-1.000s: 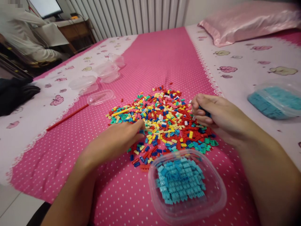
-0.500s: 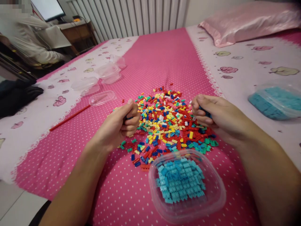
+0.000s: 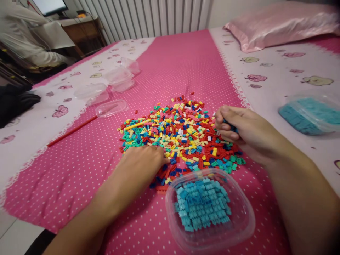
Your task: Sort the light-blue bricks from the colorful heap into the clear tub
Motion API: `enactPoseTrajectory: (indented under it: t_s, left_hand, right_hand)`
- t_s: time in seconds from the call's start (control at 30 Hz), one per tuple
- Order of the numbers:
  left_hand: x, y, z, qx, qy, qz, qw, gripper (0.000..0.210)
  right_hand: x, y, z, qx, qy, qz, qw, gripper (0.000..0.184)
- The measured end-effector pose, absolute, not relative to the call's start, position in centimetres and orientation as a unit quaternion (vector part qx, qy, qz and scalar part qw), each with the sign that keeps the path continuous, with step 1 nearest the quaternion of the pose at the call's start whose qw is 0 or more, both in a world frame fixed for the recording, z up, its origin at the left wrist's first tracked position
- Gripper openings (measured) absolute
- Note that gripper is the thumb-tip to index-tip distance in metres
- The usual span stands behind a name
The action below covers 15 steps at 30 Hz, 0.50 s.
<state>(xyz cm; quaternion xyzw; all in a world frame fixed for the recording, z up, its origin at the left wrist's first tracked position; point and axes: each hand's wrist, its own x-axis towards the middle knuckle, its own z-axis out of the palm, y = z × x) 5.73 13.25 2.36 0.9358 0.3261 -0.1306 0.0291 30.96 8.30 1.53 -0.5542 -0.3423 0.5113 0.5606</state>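
Observation:
A spread-out pile of small plastic building bricks (image 3: 186, 134) in red, yellow, blue, green, white and pink lies on the bed. My left hand (image 3: 145, 159) is palm down at the pile's near left side. Its fingers point into the bricks and are hidden behind the back of the hand. At the pile's right edge, my right hand (image 3: 231, 124) is curled closed around dark blue bricks (image 3: 232, 126), which show between its fingers. Nearest me stands a clear plastic tub (image 3: 245, 226) with light blue bricks (image 3: 203, 205) packed in rows.
A lidded tub of blue bricks (image 3: 305, 113) sits at the right. Clear empty containers (image 3: 117, 76), a clear lid (image 3: 111, 108) and a red stick (image 3: 73, 131) lie at the left. A pink pillow (image 3: 278, 26) rests at the back. A seated person's sleeve (image 3: 45, 56) shows far left.
My left hand has turned palm down and moved down and right into the near part of the pile, uncovering a long yellow piece. My right hand stays closed in nearly the same place.

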Motion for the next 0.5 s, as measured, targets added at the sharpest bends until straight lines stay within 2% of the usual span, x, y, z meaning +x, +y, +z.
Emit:
enactPoseTrajectory:
  t_s: [0.13, 0.3, 0.5]
  left_hand:
    - [6.4, 12.8, 2.1, 0.927, 0.336, -0.165, 0.0, 0.024]
    - [6.1, 13.4, 2.3, 0.941, 0.312, -0.127, 0.024, 0.022]
    - [6.2, 14.6, 2.7, 0.93, 0.328, -0.162, 0.037, 0.023]
  right_hand:
    - [30.9, 8.3, 1.6, -0.55, -0.359, 0.506, 0.56, 0.035]
    - [30.9, 8.5, 1.6, -0.548, -0.358, 0.508, 0.559, 0.036]
    - [31.0, 8.4, 1.6, -0.543, -0.362, 0.508, 0.562, 0.036]
